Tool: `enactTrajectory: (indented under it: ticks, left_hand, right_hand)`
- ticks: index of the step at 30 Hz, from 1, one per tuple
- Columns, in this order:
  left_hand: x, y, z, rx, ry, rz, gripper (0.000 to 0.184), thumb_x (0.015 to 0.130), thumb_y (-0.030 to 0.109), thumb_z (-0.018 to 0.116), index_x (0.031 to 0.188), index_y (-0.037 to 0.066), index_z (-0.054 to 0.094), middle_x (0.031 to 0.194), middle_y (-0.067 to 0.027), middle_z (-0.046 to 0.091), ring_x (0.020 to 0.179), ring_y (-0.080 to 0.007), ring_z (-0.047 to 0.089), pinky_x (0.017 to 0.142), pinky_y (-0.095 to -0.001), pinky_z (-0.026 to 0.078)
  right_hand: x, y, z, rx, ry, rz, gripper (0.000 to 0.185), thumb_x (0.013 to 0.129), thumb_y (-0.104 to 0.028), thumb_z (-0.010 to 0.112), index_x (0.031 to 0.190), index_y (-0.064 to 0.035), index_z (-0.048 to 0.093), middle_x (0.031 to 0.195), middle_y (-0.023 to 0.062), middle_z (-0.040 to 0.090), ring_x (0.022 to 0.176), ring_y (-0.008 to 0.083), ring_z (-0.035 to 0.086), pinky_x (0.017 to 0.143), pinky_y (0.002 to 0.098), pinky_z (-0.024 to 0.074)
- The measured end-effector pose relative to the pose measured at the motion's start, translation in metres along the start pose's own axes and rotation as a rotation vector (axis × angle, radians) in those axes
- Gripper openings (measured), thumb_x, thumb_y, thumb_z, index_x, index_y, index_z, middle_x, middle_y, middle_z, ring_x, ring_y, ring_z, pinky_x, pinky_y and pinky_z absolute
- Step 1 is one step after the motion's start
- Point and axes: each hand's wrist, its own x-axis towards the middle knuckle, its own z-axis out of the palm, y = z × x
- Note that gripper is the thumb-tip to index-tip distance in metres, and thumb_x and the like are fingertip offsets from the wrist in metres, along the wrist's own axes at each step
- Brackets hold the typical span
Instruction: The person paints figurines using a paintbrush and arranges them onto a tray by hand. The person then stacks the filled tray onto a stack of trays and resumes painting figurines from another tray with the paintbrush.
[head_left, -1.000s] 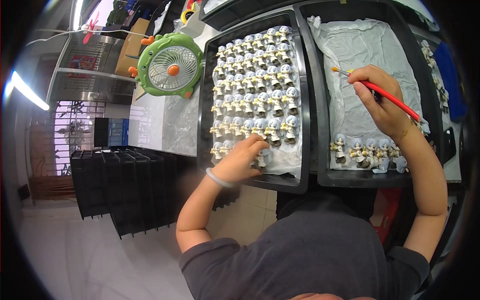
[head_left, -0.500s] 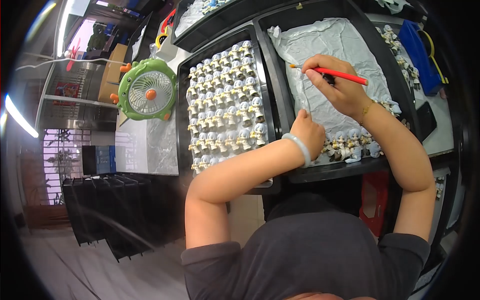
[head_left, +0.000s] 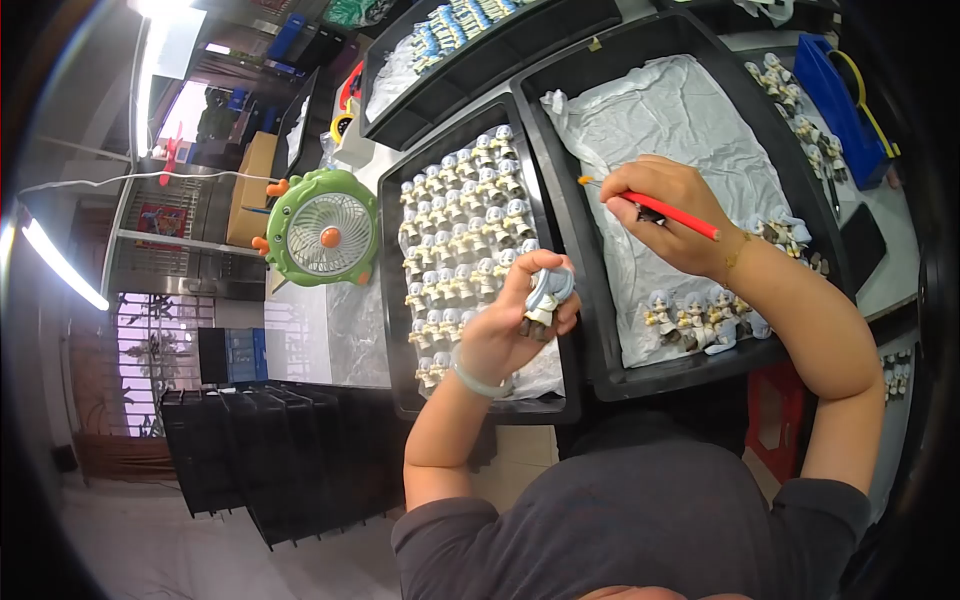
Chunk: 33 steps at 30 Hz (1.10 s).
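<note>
Over the front of the left black tray [head_left: 393, 300], my left hand [head_left: 507, 325] grips a small figurine [head_left: 547, 297] with pale blue hair, a white outfit and dark feet. Rows of similar figurines [head_left: 462, 209] stand in that tray. My right hand [head_left: 672, 215] holds a red-handled brush [head_left: 692, 221], its orange tip pointing left, above the paper lining [head_left: 680, 120] of the right black tray. Something dark shows between the right fingers, too small to name. Several figurines [head_left: 697, 312] are grouped at the right tray's near edge.
A green fan [head_left: 322, 228] stands left of the trays. Behind is another black tray holding blue and white pieces [head_left: 457, 30]. At the right are a blue bin [head_left: 838, 110], more figurines [head_left: 800, 115] and a dark flat object [head_left: 858, 250]. Black crates [head_left: 270, 450] stand lower left.
My left hand went from the left tray to the right tray, then back over the left one, now with a figurine in it. My right hand still holds the brush. The camera view has shifted.
</note>
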Motion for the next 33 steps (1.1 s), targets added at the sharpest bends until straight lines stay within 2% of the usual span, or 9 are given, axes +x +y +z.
enactTrajectory:
  ticks: [5,10,13,14,17,18,24,29,33]
  left_hand:
    - [-0.009,-0.005,0.001,0.115,-0.154,0.095,0.076,0.056,-0.005,0.058,0.121,0.022,0.029,0.125,-0.0092,0.028,0.084,-0.0168,0.040,0.069,-0.0263,0.034]
    - [-0.008,0.000,0.004,0.314,-0.132,0.075,0.075,0.058,0.002,0.063,0.123,0.019,0.030,0.120,-0.0105,0.038,0.081,-0.0156,0.041,0.069,-0.0293,0.037]
    - [-0.009,0.004,-0.003,1.054,-0.054,0.181,0.074,0.055,0.012,0.067,0.122,0.009,0.037,0.111,-0.0137,0.046,0.079,-0.0173,0.045,0.071,-0.0301,0.037]
    - [-0.005,0.003,0.005,1.206,0.011,0.281,0.068,0.055,0.027,0.070,0.114,0.004,0.047,0.096,-0.0105,0.048,0.074,-0.0187,0.044,0.070,-0.0312,0.035]
    - [-0.004,0.008,0.016,1.785,0.072,0.347,0.064,0.051,0.035,0.071,0.106,0.005,0.054,0.081,-0.0074,0.046,0.070,-0.0209,0.042,0.068,-0.0316,0.031]
    - [-0.003,0.005,0.016,1.792,0.131,0.387,0.061,0.049,0.041,0.071,0.097,0.006,0.059,0.071,-0.0054,0.043,0.067,-0.0225,0.040,0.066,-0.0321,0.029]
    - [-0.005,0.003,0.015,1.846,0.150,0.378,0.057,0.048,0.043,0.071,0.090,0.006,0.059,0.070,-0.0045,0.046,0.066,-0.0224,0.041,0.066,-0.0332,0.030]
    - [-0.009,0.025,0.001,1.654,0.109,0.302,0.056,0.052,0.034,0.069,0.098,0.004,0.058,0.084,-0.0079,0.055,0.078,-0.0234,0.048,0.076,-0.0325,0.034]
    - [-0.039,0.043,-0.012,1.744,0.088,0.087,0.062,0.054,0.024,0.070,0.109,0.003,0.050,0.100,-0.0116,0.052,0.090,-0.0272,0.049,0.083,-0.0348,0.036]
  right_hand:
    - [0.000,0.001,-0.001,-0.003,-0.010,0.011,0.006,0.078,-0.008,0.058,0.083,-0.0049,0.057,0.077,0.0087,0.061,0.069,0.0252,0.057,0.063,0.0324,0.0449]
    - [0.000,0.001,0.000,-0.013,-0.016,0.011,0.007,0.078,-0.010,0.059,0.083,-0.0054,0.056,0.077,0.0087,0.061,0.069,0.0255,0.056,0.063,0.0324,0.0448]
    - [0.000,0.002,0.000,-0.027,-0.026,0.002,0.006,0.079,-0.010,0.058,0.082,-0.0053,0.056,0.077,0.0084,0.060,0.069,0.0251,0.056,0.062,0.0325,0.0445]
    - [0.001,0.001,0.000,-0.029,-0.035,0.006,0.006,0.079,-0.010,0.058,0.082,-0.0053,0.056,0.077,0.0080,0.060,0.069,0.0248,0.055,0.062,0.0324,0.0444]
    - [0.002,-0.003,-0.002,-0.039,-0.055,0.016,0.005,0.080,-0.010,0.057,0.082,-0.0052,0.055,0.076,0.0070,0.059,0.068,0.0239,0.054,0.062,0.0322,0.0440]
    - [0.001,-0.003,-0.002,-0.042,-0.058,0.017,0.005,0.080,-0.010,0.057,0.082,-0.0053,0.055,0.076,0.0067,0.059,0.067,0.0236,0.054,0.061,0.0321,0.0439]
    - [0.001,-0.002,0.000,-0.042,-0.065,0.030,0.004,0.080,-0.009,0.057,0.081,-0.0052,0.055,0.073,0.0061,0.058,0.065,0.0226,0.052,0.060,0.0317,0.0431]
    - [0.000,-0.001,0.001,-0.037,-0.062,0.048,0.005,0.081,-0.009,0.056,0.081,-0.0046,0.056,0.070,0.0064,0.056,0.064,0.0214,0.052,0.060,0.0314,0.0425]
    - [0.002,0.000,-0.002,-0.030,-0.045,0.044,0.006,0.082,-0.011,0.055,0.082,-0.0047,0.056,0.071,0.0074,0.057,0.066,0.0233,0.054,0.061,0.0330,0.0432]
